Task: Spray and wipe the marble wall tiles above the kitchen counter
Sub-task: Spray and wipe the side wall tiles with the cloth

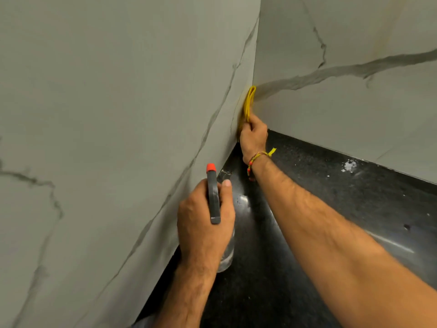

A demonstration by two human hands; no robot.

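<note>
Cloth (249, 104) pinched upright in far wall corner by right hand (253, 140), the nearer to tiles (343, 102); bottle (214, 197) gripped by left hand (203, 223), near.

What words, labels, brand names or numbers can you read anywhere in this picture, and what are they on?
None: no readable text shows anywhere.
Spray bottle, gripped by the left hand: grey head, orange nozzle, clear body, no label visible.
Yellow cloth, held by the right hand in the wall corner: plain.
Marble wall tiles: grey veins only.
Black counter: specks and glare, no writing.
</note>
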